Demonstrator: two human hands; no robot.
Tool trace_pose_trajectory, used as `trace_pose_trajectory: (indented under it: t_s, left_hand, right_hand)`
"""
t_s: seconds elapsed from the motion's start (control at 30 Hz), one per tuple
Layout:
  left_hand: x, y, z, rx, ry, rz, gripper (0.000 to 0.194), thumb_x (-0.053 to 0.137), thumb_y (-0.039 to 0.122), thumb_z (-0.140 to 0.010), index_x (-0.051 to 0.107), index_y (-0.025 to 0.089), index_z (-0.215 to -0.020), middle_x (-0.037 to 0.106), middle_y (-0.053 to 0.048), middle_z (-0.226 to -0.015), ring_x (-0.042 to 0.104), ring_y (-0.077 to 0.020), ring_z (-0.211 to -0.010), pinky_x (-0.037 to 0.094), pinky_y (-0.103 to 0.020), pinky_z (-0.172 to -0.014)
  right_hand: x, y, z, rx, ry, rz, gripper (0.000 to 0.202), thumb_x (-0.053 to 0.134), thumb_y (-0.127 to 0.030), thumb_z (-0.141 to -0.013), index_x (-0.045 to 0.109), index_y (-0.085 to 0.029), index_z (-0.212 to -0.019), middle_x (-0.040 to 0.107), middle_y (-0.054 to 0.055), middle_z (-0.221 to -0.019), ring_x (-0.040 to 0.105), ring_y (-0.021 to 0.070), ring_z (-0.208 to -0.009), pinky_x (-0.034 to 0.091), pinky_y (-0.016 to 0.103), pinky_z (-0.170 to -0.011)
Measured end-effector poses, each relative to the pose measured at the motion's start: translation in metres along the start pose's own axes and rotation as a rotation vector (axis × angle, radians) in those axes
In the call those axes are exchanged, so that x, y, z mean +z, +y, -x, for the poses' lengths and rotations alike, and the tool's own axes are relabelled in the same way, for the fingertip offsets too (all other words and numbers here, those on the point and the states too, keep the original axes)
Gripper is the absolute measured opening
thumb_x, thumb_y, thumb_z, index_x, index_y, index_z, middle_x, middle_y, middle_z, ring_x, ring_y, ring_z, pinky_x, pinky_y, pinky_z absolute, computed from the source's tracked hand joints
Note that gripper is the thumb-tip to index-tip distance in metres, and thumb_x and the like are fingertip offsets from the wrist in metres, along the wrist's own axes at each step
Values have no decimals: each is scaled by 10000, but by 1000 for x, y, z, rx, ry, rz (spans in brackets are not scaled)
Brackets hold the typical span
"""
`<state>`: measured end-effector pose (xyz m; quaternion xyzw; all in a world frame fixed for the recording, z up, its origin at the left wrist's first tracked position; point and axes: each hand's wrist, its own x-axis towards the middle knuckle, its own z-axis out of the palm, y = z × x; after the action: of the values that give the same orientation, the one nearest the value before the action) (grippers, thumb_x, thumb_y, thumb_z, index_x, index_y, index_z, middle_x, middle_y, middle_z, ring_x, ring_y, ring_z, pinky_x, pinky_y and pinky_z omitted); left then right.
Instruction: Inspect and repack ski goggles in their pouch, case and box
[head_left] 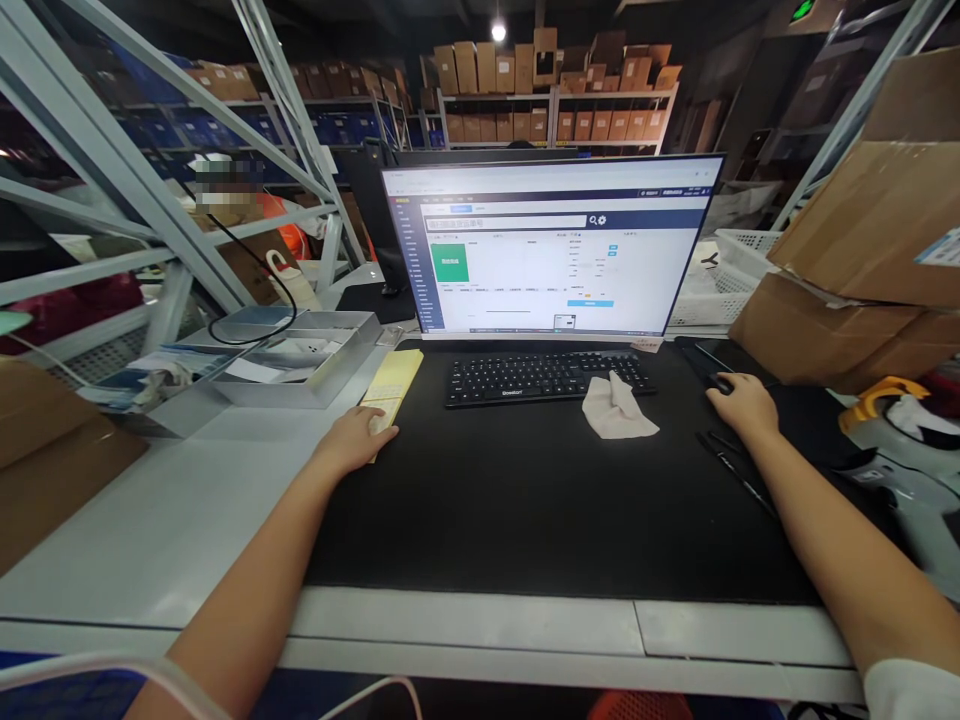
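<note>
My left hand (355, 440) is at the near end of a long stack of yellow paper slips (395, 377), its thumb and fingers closed about the stack's edges. The stack lies on a black desk mat (525, 500), left of the black keyboard (517, 377). Over at the right, my right hand (746, 405) is closed over a dark computer mouse (721, 384), which is mostly hidden under the fingers. The lit monitor (551, 250) shows a page with a green square. A crumpled white tissue (619, 408) covers part of the keyboard's front right edge.
Pens (739, 472) lie beside my right forearm. A grey and yellow device (900, 430) and stacked cardboard boxes (847, 320) stand at the right. An open grey box (307, 365) with papers sits at the left, near metal frame bars (142, 160). Another person (225, 190) is behind them.
</note>
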<state>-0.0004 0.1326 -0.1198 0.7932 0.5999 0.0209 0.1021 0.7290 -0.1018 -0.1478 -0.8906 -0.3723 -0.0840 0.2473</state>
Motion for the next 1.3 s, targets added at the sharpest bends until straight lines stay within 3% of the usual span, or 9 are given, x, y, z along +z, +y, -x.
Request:
trace_pose_trajectory:
  t_s: [0.2,0.6,0.73,0.9,1.0,1.3]
  left_hand:
    - [1,-1,0,1,9,8,811,550,680,-931,744,118,-1483,707,-236,-1590,660,-424,-1500,530,-491,-1276]
    - [-2,3,3,-16,25,20,729,609,615,-942,758,120,-1456,713,-245,-1580,688,-435,-1465,542,-507,-1257]
    - [-6,7,5,-41,54,19,706,668,588,-906,770,157,-1456,743,-211,-1552,726,-416,-1412,586,-459,-1182]
    - [-18,8,6,-115,47,43,521,639,495,-897,884,178,-1230,877,-174,-1232,815,-389,-1160,621,-400,-992]
    - [-25,4,6,-157,52,78,540,557,522,-943,916,180,-1157,899,-156,-1093,821,-377,-1079,603,-382,-912]
    - [-24,2,5,-121,75,87,618,472,533,-985,937,161,-1152,888,-190,-1232,818,-405,-1162,612,-406,-958]
  right_hand:
    - [1,1,1,-5,65,-40,546,657,-426,-897,814,-218,-1378,714,173,-1478,698,391,-1317,554,513,-1193]
    - [2,0,-3,-73,-35,-49,558,634,-421,-932,778,-171,-1411,697,205,-1495,653,400,-1404,508,538,-1248]
    - [-5,-5,2,-52,-70,-26,544,607,-405,-984,758,-162,-1446,665,216,-1578,628,375,-1454,470,457,-1277]
    - [-4,-2,0,-56,-86,4,584,594,-427,-988,746,-131,-1467,648,237,-1602,615,386,-1468,451,449,-1287]
    - [1,3,-5,-46,-80,6,575,613,-427,-967,759,-137,-1441,655,235,-1585,598,396,-1495,438,470,-1307]
    - [4,7,-5,-57,-27,-65,481,639,-446,-970,773,-170,-1340,674,224,-1449,598,383,-1443,445,468,-1284]
